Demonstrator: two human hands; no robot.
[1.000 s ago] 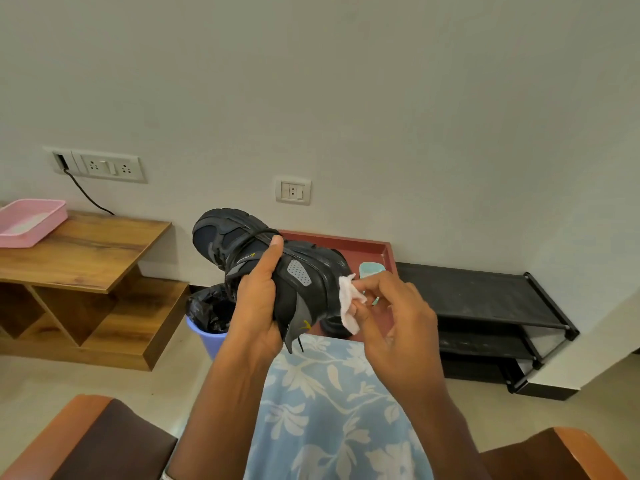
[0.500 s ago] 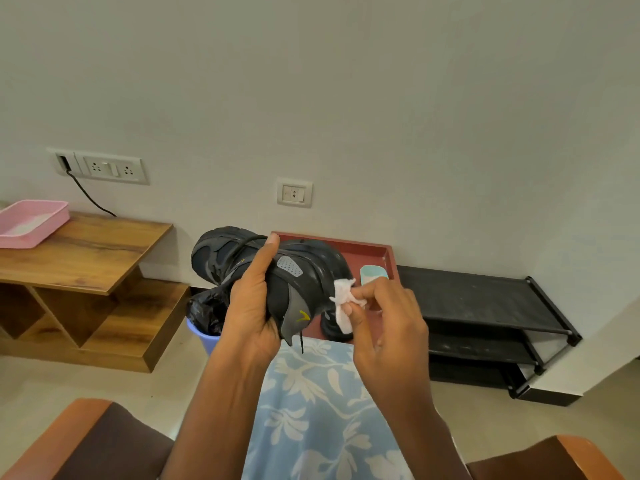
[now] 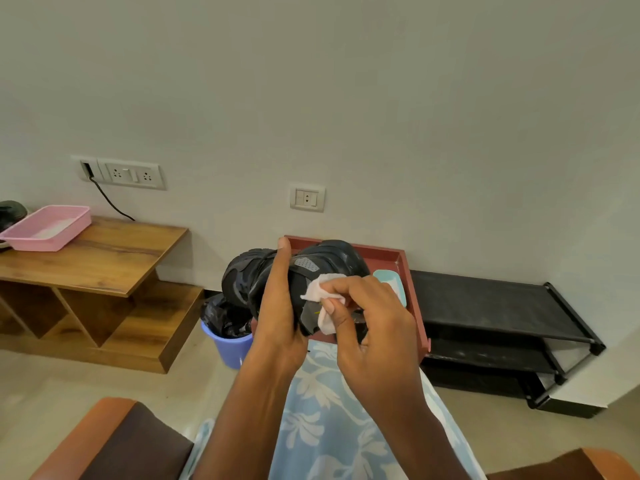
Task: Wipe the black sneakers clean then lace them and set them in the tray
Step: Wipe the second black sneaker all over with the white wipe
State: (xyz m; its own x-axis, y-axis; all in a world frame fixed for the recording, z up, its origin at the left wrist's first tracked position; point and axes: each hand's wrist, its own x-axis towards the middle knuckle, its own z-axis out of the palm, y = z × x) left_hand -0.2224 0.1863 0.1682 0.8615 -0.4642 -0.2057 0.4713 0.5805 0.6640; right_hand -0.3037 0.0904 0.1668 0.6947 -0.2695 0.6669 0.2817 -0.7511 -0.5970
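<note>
The right hand (image 3: 374,327) is sliding its pinched white wipe (image 3: 322,289) from the heel end onto the side of the black sneaker (image 3: 329,258). The left hand (image 3: 277,306) is gripping the sneaker aloft, so wiping is continuing and lacing is waiting. At one o'clock behind it, the red tray (image 3: 412,296) is holding a pale-blue item (image 3: 391,282). At eight o'clock, the blue bucket (image 3: 230,348) is holding a black bag (image 3: 221,313).

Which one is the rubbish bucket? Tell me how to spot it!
Find the long wooden bench by the wall. On the floor just past its right end stands a small bucket. It is the only purple-blue thing there, lined with a black bag.
</note>
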